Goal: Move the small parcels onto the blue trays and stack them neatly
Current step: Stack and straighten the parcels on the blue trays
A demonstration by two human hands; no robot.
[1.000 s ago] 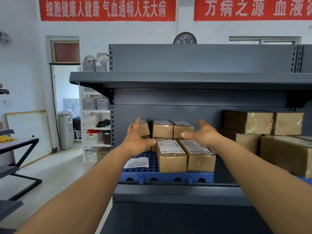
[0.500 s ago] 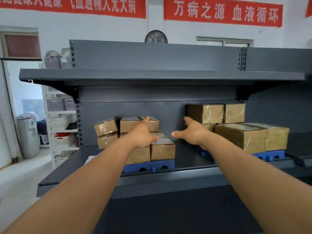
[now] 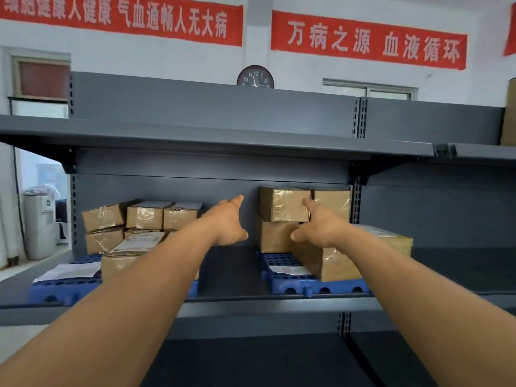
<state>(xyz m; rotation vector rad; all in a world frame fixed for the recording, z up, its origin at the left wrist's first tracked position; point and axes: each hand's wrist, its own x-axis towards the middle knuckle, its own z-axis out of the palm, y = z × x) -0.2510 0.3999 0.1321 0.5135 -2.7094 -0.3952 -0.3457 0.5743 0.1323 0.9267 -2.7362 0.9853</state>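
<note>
Several small brown parcels (image 3: 145,217) are stacked on a blue tray (image 3: 60,287) at the left of the grey shelf. A second blue tray (image 3: 282,263) to the right carries larger brown boxes (image 3: 283,203) in two layers. My left hand (image 3: 230,223) hangs open over the bare shelf between the two trays, fingers pointing at the back panel. In front of the larger boxes, my right hand (image 3: 318,226) is open too, close to the stack; whether it touches is unclear. Neither hand holds anything.
An upper shelf (image 3: 223,141) overhangs the working shelf. Paper slips (image 3: 69,270) lie on the left tray's front, and another slip (image 3: 290,270) on the right tray. A doorway and a white appliance (image 3: 39,226) are at far left.
The view has swung right, so both trays sit further left in frame. Both hands have left the small parcels and moved right toward the larger boxes, still holding nothing.
</note>
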